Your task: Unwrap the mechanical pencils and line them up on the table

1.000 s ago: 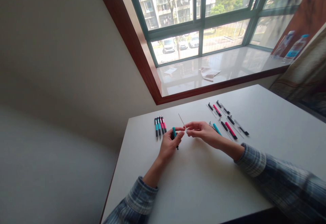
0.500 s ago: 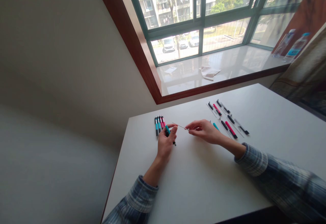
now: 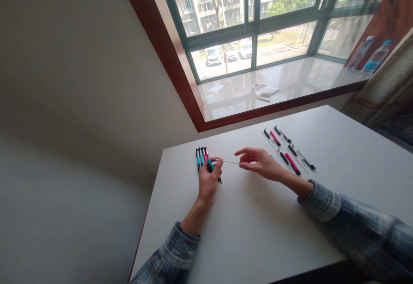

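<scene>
My left hand (image 3: pixel 209 178) is closed around a teal pen barrel (image 3: pixel 210 164) and a black pen part (image 3: pixel 220 180) that pokes out below the fingers. A thin pale pen refill (image 3: pixel 230 162) stretches from its thumb and fingertips across to my right hand (image 3: pixel 260 163). There, the thumb and a bent finger pinch the refill's end while the index finger is lifted away. Just behind the left hand, several whole pens (image 3: pixel 201 154) in teal and pink lie side by side. Part of a teal piece (image 3: pixel 272 157) shows behind the right hand, mostly hidden.
Loose pen parts lie to the right on the white table (image 3: pixel 251 228), among them a pink barrel (image 3: pixel 292 164), a black grip (image 3: pixel 284 158) and a black clip piece (image 3: pixel 266 134). Beyond the table's far edge, a cloth (image 3: pixel 265 91) and plastic bottles (image 3: pixel 376 58) rest on the windowsill.
The refill has gone from slanted to nearly level. My right index finger has lifted off it, and my left hand has shifted slightly left.
</scene>
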Demonstrator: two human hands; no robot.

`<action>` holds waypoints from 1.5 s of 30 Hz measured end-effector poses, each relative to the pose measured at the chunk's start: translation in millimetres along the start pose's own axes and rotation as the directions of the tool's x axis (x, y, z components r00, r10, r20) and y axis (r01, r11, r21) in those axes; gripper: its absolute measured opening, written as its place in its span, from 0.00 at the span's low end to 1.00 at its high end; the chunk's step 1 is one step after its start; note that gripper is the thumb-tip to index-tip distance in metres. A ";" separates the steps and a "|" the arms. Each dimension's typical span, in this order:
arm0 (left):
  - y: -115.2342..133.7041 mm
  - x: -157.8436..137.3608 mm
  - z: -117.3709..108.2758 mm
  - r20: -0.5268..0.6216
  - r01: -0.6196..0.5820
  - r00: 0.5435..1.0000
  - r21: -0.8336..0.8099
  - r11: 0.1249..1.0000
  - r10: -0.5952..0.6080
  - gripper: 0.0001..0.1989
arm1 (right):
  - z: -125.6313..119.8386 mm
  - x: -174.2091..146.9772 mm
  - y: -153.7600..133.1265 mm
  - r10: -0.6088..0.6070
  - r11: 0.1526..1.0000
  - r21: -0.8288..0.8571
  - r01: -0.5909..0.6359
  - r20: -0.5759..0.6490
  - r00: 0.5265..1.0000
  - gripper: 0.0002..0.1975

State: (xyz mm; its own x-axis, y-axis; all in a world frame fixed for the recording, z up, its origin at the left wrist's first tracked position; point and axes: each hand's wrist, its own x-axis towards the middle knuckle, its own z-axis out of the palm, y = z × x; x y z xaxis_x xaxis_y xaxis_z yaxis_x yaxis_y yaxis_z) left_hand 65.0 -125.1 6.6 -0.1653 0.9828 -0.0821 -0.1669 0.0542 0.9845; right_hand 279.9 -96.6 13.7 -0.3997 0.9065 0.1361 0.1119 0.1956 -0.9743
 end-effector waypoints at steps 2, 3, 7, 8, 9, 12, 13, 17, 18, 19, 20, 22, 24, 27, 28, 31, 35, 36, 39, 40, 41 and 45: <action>1.1 -1.2 -0.5 0.003 0.002 1.000 0.022 1.000 -0.002 0.20 | -3.1 0.8 -3.7 0.011 0.998 0.069 -0.008 -0.045 0.999 0.20; 1.6 -2.1 -0.6 0.010 0.003 1.000 0.039 0.999 -0.003 0.20 | -4.7 1.1 -5.4 0.021 0.994 0.108 -0.013 -0.068 0.997 0.21; 2.6 -7.4 -0.6 0.081 -0.019 0.997 0.156 0.988 0.006 0.20 | -8.4 1.9 -7.3 0.082 0.951 0.308 -0.031 -0.153 0.985 0.26; 2.8 -9.0 -0.2 0.103 -0.034 0.995 0.199 0.979 0.014 0.20 | -8.3 2.1 -6.6 0.100 0.933 0.358 -0.033 -0.170 0.980 0.26; 3.2 -10.6 0.3 0.125 -0.050 0.992 0.244 0.969 0.020 0.20 | -7.9 2.1 -5.7 0.117 0.915 0.402 -0.035 -0.181 0.976 0.27; 5.3 -15.4 2.8 0.192 -0.080 0.981 0.357 0.931 0.010 0.21 | -5.0 1.8 -4.4 0.151 0.869 0.494 -0.040 -0.189 0.970 0.28; 6.1 -16.7 3.8 0.212 -0.083 0.977 0.379 0.921 0.001 0.22 | -3.6 1.5 -4.6 0.155 0.859 0.510 -0.038 -0.188 0.970 0.28; 8.4 -18.7 6.8 0.236 -0.094 0.972 0.400 0.912 -0.003 0.22 | 3.0 -0.2 -7.1 0.146 0.852 0.523 -0.032 -0.179 0.973 0.27; 8.5 -18.4 7.1 0.230 -0.096 0.973 0.396 0.913 0.002 0.21 | 4.5 -0.4 -7.5 0.142 0.852 0.522 -0.028 -0.180 0.973 0.25; 8.4 -18.0 7.3 0.227 -0.097 0.974 0.391 0.915 0.006 0.21 | 5.9 -0.5 -7.8 0.135 0.852 0.524 -0.020 -0.182 0.974 0.23; 8.3 -17.5 7.3 0.227 -0.098 0.974 0.385 0.918 0.009 0.21 | 7.1 -0.5 -7.8 0.126 0.851 0.525 -0.010 -0.186 0.974 0.21; 7.9 -16.6 7.0 0.243 -0.105 0.970 0.375 0.921 0.011 0.21 | 8.9 -0.1 -7.2 0.103 0.850 0.526 0.013 -0.190 0.976 0.16; 7.9 -16.1 6.7 0.263 -0.115 0.965 0.369 0.922 0.015 0.20 | 10.2 0.3 -6.3 0.082 0.854 0.520 0.029 -0.189 0.979 0.15; 9.1 -16.0 7.0 0.270 -0.114 0.963 0.353 0.929 0.015 0.20 | 12.0 0.4 -5.5 0.056 0.871 0.489 0.044 -0.187 0.981 0.14; 9.8 -16.0 7.3 0.268 -0.108 0.963 0.345 0.932 0.013 0.20 | 12.6 0.2 -5.6 0.047 0.879 0.474 0.047 -0.185 0.982 0.14; 11.3 -15.8 8.2 0.265 -0.100 0.964 0.333 0.938 0.009 0.20 | 13.9 -0.5 -7.2 0.038 0.902 0.431 0.041 -0.172 0.984 0.14; 10.3 -15.8 8.5 0.305 -0.112 0.952 0.353 0.929 -0.001 0.22 | 10.7 0.4 -11.2 0.051 0.889 0.456 0.045 -0.196 0.979 0.14; 9.5 -16.2 8.4 0.320 -0.110 0.947 0.351 0.930 -0.009 0.22 | 8.9 0.9 -12.2 0.060 0.876 0.479 0.050 -0.211 0.976 0.13; 6.9 -18.2 7.7 0.383 -0.107 0.924 0.320 0.941 -0.025 0.20 | 2.8 2.0 -14.7 0.102 0.828 0.559 0.045 -0.230 0.968 0.12; 6.1 -19.0 7.5 0.405 -0.115 0.914 0.310 0.944 -0.022 0.19 | 1.0 2.1 -15.4 0.114 0.815 0.578 0.037 -0.223 0.968 0.13; 5.6 -19.8 7.3 0.428 -0.129 0.904 0.306 0.943 -0.016 0.18 | -0.3 2.0 -15.9 0.122 0.805 0.593 0.028 -0.211 0.970 0.13; 6.3 -23.1 7.4 0.484 -0.221 0.875 0.365 0.904 0.019 0.20 | -2.7 0.9 -17.2 0.123 0.776 0.630 0.009 -0.165 0.979 0.14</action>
State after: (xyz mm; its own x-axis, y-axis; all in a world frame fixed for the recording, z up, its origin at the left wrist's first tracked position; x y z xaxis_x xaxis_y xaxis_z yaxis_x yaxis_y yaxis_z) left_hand 74.9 -146.2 15.9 0.3225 0.9463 0.0217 0.2405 -0.1041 0.9651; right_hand 280.0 -98.1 31.1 -0.2270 0.9730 0.0428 -0.4899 -0.0761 -0.8685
